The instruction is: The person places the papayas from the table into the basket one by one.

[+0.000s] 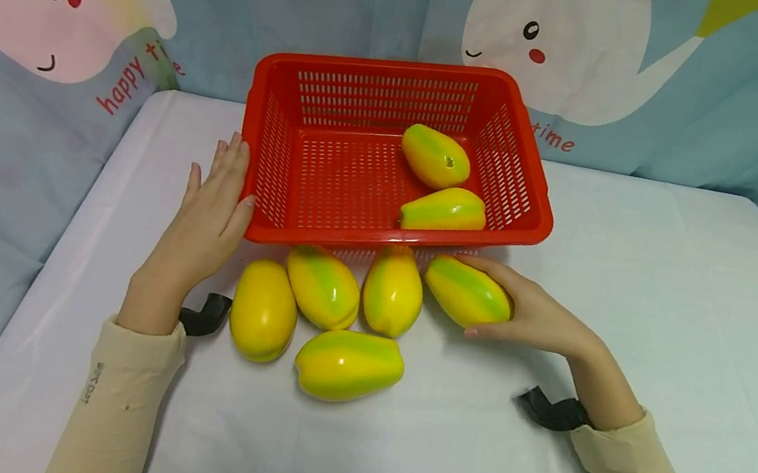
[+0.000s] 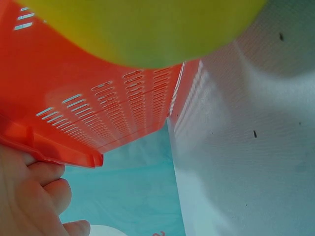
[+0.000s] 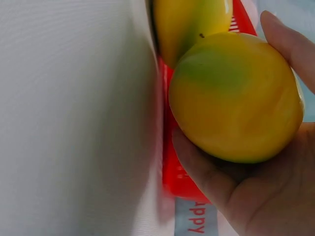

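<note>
1. The right hand [image 1: 526, 309], right of centre in the frame, grasps a yellow-green fruit [image 1: 468, 293], its thumb and fingers spread round it. The skin looks glossy, so a weak grip could let it slip and roll across the white bench [image 1: 459, 471].
2. That fruit sits just below the front rim of the red basket [image 1: 355, 243], upper centre of the frame. Raised too little, it could catch the rim and shove or tip the basket.
3. The left hand [image 1: 213, 203], left of centre, lies along the basket's left side with fingers extended, clenching nothing. Such flat contact may steady only that end; a bump on the right could swing the basket round.
4. Four loose fruits [image 1: 394, 292] crowd the centre and lower left of centre. Brushing the nearest could set its neighbours rolling.
5. Two fruits [image 1: 436, 158] lie in the basket's right half; dropping another onto them could make it bounce out.
</note>
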`<act>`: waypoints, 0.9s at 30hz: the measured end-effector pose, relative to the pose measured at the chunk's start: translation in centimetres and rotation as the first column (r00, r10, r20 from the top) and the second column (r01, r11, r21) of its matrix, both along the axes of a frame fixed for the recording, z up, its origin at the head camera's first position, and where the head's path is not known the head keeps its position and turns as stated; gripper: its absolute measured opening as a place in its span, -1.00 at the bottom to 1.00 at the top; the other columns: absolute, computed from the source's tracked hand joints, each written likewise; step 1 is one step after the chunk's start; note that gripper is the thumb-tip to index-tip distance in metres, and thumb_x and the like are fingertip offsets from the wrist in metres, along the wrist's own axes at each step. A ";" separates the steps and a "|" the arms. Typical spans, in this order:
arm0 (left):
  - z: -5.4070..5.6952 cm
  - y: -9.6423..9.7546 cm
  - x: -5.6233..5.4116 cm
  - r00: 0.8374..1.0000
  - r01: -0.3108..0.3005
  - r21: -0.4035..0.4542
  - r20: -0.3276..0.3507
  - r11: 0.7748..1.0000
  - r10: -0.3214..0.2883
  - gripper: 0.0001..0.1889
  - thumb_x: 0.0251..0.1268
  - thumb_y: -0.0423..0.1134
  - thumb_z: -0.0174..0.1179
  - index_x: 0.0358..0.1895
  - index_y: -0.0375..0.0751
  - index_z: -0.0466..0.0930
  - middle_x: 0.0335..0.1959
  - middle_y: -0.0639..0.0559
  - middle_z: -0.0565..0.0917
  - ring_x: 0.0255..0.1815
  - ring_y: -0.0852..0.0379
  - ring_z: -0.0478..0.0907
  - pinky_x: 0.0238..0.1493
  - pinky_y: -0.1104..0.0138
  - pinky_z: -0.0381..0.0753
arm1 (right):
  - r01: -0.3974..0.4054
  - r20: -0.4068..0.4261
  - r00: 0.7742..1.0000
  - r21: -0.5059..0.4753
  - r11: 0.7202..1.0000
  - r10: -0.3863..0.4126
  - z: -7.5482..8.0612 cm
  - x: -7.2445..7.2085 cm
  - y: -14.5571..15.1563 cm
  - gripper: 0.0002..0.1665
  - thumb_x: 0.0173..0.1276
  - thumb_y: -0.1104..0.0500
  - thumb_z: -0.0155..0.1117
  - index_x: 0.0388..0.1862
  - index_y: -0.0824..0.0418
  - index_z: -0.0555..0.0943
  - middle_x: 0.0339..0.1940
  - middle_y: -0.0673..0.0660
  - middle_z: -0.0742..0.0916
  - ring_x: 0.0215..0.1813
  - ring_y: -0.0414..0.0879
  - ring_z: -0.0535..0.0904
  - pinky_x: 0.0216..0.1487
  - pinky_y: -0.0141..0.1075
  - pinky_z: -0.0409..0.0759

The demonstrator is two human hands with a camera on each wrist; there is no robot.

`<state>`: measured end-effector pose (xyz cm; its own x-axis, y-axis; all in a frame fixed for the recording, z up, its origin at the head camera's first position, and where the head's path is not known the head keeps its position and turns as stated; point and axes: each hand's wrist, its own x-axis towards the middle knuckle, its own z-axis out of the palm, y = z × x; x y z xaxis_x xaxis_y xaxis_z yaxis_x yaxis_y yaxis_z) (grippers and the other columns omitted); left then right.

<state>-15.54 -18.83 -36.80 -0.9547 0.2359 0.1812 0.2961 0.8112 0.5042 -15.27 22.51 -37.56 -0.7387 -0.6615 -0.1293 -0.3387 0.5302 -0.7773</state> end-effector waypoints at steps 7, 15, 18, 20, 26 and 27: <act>0.0 0.0 0.0 1.000 -0.002 0.000 0.000 1.000 0.002 -0.36 0.48 -0.16 -0.29 0.50 -0.30 -0.27 0.53 -0.10 -0.23 0.52 -0.02 -0.36 0.39 -0.07 -0.46 | -0.021 -0.006 1.000 -0.024 1.000 0.020 0.6 0.3 0.0 -0.02 0.09 0.13 0.47 0.46 0.01 0.20 0.33 -0.03 0.42 0.17 -0.10 0.35 0.18 0.00 0.34; 0.3 0.0 0.2 1.000 -0.004 -0.028 0.022 1.000 0.004 -0.36 0.49 -0.15 -0.31 0.49 -0.32 -0.29 0.52 -0.10 -0.25 0.51 -0.01 -0.38 0.39 -0.09 -0.45 | -0.027 0.010 1.000 -0.036 0.999 0.028 0.7 0.4 0.0 -0.03 0.10 0.10 0.47 0.46 0.00 0.20 0.34 -0.06 0.40 0.18 -0.12 0.34 0.20 -0.06 0.33; 0.8 0.0 0.3 0.998 -0.009 -0.075 0.056 0.997 0.013 -0.35 0.50 -0.12 -0.31 0.49 -0.33 -0.31 0.52 -0.12 -0.26 0.51 -0.03 -0.39 0.38 -0.10 -0.45 | -0.030 0.010 0.999 -0.034 0.999 0.031 0.6 0.5 -0.1 -0.03 0.11 0.09 0.47 0.46 -0.02 0.19 0.33 -0.08 0.40 0.18 -0.14 0.34 0.20 -0.08 0.34; 1.3 0.0 0.3 0.997 -0.013 -0.107 0.079 0.994 0.022 -0.34 0.51 -0.11 -0.30 0.49 -0.34 -0.30 0.52 -0.15 -0.25 0.51 -0.06 -0.38 0.37 -0.12 -0.46 | -0.032 0.003 0.999 -0.040 0.999 0.033 0.7 0.6 -0.1 -0.03 0.10 0.11 0.47 0.46 -0.01 0.19 0.33 -0.06 0.40 0.18 -0.13 0.35 0.19 -0.08 0.35; 2.3 0.4 -0.6 0.995 -0.052 -0.161 0.080 0.986 0.066 -0.34 0.51 -0.07 -0.29 0.48 -0.38 -0.23 0.51 -0.21 -0.20 0.51 -0.11 -0.34 0.35 -0.18 -0.46 | -0.025 -0.015 1.000 -0.045 0.999 0.024 0.7 0.7 0.1 -0.02 0.10 0.13 0.47 0.46 -0.01 0.19 0.32 -0.04 0.41 0.18 -0.11 0.34 0.19 -0.06 0.35; 2.4 0.5 -0.9 0.994 -0.059 -0.166 0.078 0.984 0.072 -0.34 0.51 -0.07 -0.30 0.48 -0.39 -0.23 0.51 -0.22 -0.21 0.51 -0.11 -0.35 0.34 -0.18 -0.47 | -0.024 -0.011 1.000 -0.046 0.999 0.023 0.7 0.7 0.1 -0.03 0.10 0.14 0.46 0.46 -0.01 0.19 0.32 -0.04 0.41 0.18 -0.11 0.34 0.19 -0.07 0.36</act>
